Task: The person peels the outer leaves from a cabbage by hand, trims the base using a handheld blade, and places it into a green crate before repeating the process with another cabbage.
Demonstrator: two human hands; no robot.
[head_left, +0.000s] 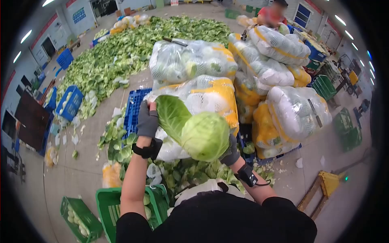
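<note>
A pale green cabbage (206,136) is held up in front of my body, its right side resting against my right hand (231,152), which is partly hidden behind it. My left hand (148,118), in a grey fingerless glove, pinches a large outer leaf (173,115) that spreads out to the left of the cabbage. The leaf's lower end still meets the head. Behind the cabbage lie clear bags of netted cabbages (192,60) with yellow bands, stacked on a blue pallet (135,101). A knife (175,41) rests on the top bag.
A green crate (107,204) with cabbages stands below my left forearm. Loose leaves (109,60) form a wide heap at the back left. More bags (298,109), one bearing a knife (315,113), are stacked at the right. A person in red (272,15) is behind them.
</note>
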